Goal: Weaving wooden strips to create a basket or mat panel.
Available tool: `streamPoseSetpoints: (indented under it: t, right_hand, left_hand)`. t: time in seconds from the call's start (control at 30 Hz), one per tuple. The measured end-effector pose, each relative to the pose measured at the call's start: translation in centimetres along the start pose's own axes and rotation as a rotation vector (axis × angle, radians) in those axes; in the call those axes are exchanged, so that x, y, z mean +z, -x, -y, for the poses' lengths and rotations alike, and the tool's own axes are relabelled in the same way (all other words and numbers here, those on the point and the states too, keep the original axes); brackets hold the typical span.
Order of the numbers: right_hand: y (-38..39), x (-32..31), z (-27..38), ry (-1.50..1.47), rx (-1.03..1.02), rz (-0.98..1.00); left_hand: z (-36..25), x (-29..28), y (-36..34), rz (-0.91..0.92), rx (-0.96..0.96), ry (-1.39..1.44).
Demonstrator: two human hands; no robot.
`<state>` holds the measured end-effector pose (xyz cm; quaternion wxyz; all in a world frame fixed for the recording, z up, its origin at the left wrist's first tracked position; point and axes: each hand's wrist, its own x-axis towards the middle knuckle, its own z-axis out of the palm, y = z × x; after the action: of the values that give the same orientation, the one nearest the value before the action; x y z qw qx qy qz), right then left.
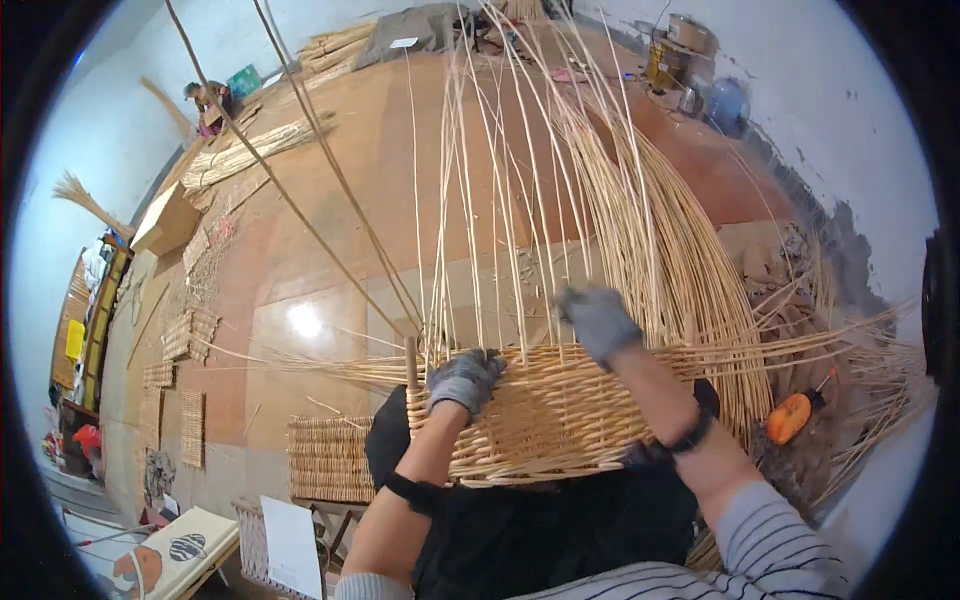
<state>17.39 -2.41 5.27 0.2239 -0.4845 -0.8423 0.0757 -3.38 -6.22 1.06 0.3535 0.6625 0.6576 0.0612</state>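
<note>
A woven wicker panel [540, 420] lies across my lap, with long pale upright rods [515, 230] fanning away from its far edge. My left hand [466, 382], in a grey glove, is closed over the panel's far edge near its left corner, among the rods. Above the same edge, farther right, my gloved right hand [603, 325] is raised beside the rods. Motion smears its fingers, so its grip cannot be read. A thick wooden stick [411, 362] stands at the panel's left corner, and loose rod ends stick out past both sides.
A large bundle of willow rods [690, 260] spreads over the floor at the right. An orange-handled tool [789, 418] lies beyond it. A finished woven piece [330, 458] rests left of my knee. A wooden box [166, 220] and a person [210, 105] are far left.
</note>
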Motion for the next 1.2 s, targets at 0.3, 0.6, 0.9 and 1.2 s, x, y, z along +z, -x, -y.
streamPoseSetpoints:
  t: [0.3,0.6,0.9,1.2]
  right_hand:
    - [-8.1,8.6,-0.9,-0.414,0.417,-0.332]
    - [9.1,-5.7,-2.4,-1.493,0.506,-0.263]
    - [5.3,-1.0,7.9,-2.028,0.494,-0.179]
    - [3.2,3.0,4.3,-1.868,0.805,-0.121]
  left_hand:
    - [-1.4,-1.3,1.3,-0.07,-0.278,-0.164]
    - [1.7,-1.9,1.5,-0.611,0.374,0.737]
    - [4.7,0.4,5.6,-0.477,0.173,0.958]
    - [0.2,-4.8,5.9,-0.717,0.09,0.068]
